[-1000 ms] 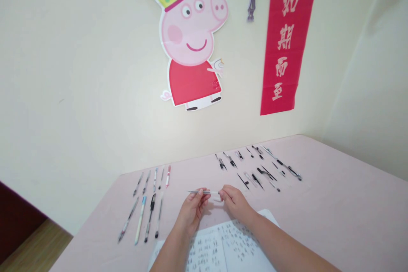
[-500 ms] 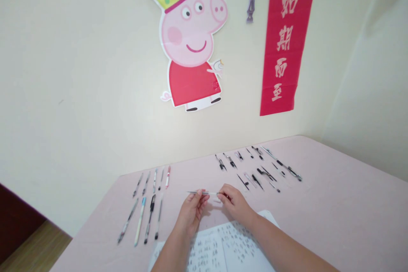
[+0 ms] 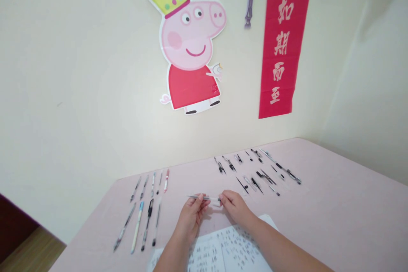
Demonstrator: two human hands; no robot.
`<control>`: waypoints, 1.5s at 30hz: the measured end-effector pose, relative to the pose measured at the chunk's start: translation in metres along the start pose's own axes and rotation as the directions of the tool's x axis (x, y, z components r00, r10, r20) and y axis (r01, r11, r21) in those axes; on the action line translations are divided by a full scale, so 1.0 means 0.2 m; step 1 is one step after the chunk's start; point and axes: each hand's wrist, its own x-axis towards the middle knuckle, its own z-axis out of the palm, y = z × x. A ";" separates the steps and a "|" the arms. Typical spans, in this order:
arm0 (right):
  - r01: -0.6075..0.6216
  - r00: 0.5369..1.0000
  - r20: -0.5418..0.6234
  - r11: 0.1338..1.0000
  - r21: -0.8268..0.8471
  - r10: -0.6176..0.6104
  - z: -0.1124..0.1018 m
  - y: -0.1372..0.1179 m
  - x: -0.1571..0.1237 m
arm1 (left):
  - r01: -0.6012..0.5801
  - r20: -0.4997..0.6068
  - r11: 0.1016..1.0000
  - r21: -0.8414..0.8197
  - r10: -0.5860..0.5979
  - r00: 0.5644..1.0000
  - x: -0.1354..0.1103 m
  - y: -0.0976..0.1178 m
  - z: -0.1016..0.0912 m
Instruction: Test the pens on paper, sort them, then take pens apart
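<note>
A slim pen with a clear barrel lies nearly level between my hands, above the table. My left hand pinches it near the middle, and its thin dark end points out to the left. At the other end, the closed fingers of my right hand grip a dark part, mostly hidden by the fingers. A small clear piece shows just below the pen; whether it lies on the table is hard to tell. An open notebook with handwriting lies under my forearms.
Two rows of whole pens lie on the pink tabletop at left. Several groups of pen parts, with caps, refills and barrels, lie at right. The wall behind bears a pig cutout and a red banner.
The view has tilted up slightly, so the table sits lower in it. My right hand has moved a little closer to my left along the pen. Both keep their grip.
</note>
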 end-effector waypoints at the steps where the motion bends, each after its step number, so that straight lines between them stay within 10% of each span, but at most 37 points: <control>1: -0.005 1.000 0.000 1.000 -0.006 0.005 0.00 0.00 0.00 | -0.006 0.002 1.000 0.004 0.006 1.000 0.00 0.00 0.00; 45: -0.134 0.990 -0.010 0.978 0.159 0.138 0.01 0.02 0.01 | -0.023 0.004 0.999 -0.028 0.024 1.000 0.01 0.00 0.00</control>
